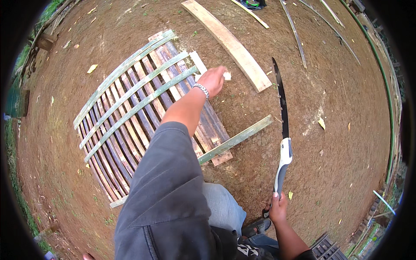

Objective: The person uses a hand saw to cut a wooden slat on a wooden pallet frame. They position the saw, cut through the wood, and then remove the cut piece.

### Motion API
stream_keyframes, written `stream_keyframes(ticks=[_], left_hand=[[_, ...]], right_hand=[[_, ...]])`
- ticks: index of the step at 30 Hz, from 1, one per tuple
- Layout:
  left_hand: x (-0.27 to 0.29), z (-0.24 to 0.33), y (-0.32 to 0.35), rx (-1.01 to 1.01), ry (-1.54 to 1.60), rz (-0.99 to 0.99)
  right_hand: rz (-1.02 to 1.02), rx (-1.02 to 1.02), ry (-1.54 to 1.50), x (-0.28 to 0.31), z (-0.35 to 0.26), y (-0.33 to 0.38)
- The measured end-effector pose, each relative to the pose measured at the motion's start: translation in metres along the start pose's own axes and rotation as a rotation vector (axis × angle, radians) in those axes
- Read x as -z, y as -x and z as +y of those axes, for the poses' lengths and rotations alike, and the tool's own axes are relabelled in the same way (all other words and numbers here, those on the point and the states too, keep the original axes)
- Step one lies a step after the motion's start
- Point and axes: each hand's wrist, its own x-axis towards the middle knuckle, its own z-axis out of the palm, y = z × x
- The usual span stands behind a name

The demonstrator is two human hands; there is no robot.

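My right hand (pixel 279 208) grips the grey-and-white handle of a pruning saw (pixel 282 99), its long dark toothed blade pointing away from me. Stretched forward, my left hand (pixel 212 81) is closed with a small pale wood offcut (pixel 227 76) at its fingertips. Beside that hand, a short pale wood strip (pixel 198 63) lies against the edge of a slatted bamboo panel (pixel 143 104). Green bamboo strips (pixel 143 80) run across its brown slats. One green strip (pixel 236 139) juts out past the panel's right edge. My left arm hides part of the panel.
A long wooden plank (pixel 229 43) lies on the bare earth ground ahead. Several thin strips (pixel 294 34) are scattered at the far right, near a dark-and-green object (pixel 252 4). A green hose-like line (pixel 381 65) curves along the right side. A dark slatted object (pixel 327 249) sits at lower right.
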Motion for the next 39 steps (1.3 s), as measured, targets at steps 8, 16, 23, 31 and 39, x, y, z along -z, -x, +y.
stream_keyframes(ticks=[8, 16, 23, 31, 39], left_hand=[[0.025, -0.001, 0.06, -0.037, -0.111, -0.136], [0.013, 0.0, 0.109, -0.114, 0.019, 0.02], [-0.002, -0.014, 0.093, 0.154, 0.679, 0.678], [0.02, -0.032, 0.086, 0.499, 1.368, 0.791], [0.014, -0.014, 0.112, 0.653, 1.597, 0.892]], right_hand=[[-0.016, -0.096, -0.097, -0.006, 0.004, 0.014], [-0.174, 0.112, 0.5, -0.009, 0.013, -0.012], [-0.299, 0.194, 0.702, -0.068, -0.049, -0.057], [-0.271, 0.099, 0.752, -0.086, -0.03, -0.088], [-0.167, 0.128, 0.856, -0.091, -0.04, -0.092]])
